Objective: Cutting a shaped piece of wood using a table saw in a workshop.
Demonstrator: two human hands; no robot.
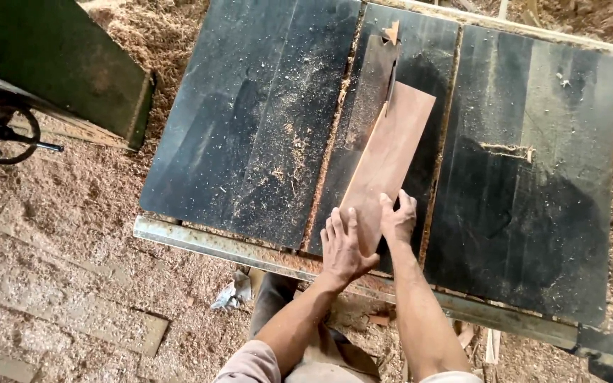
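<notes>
- The person stands at the near edge of a dark table saw (pixel 250 128), both hands on a thin reddish-brown board (pixel 388 159) lying flat along the saw slot.
- The left hand (pixel 343 245) rests palm down with fingers spread flat on the board's near end, pressing rather than gripping.
- The right hand (pixel 399 216) sits just beside it on the board's right edge, fingers curled lightly over the wood, not closed around it.
- The board's far end meets the blade (pixel 390 78), so I judge a rip cut is midway.
- The next push calls for steady, straight feeding, with fingers kept off the blade line.
- Sawdust (pixel 94 213) covers the floor; a handwheel (pixel 1 132) sits at the left.
</notes>
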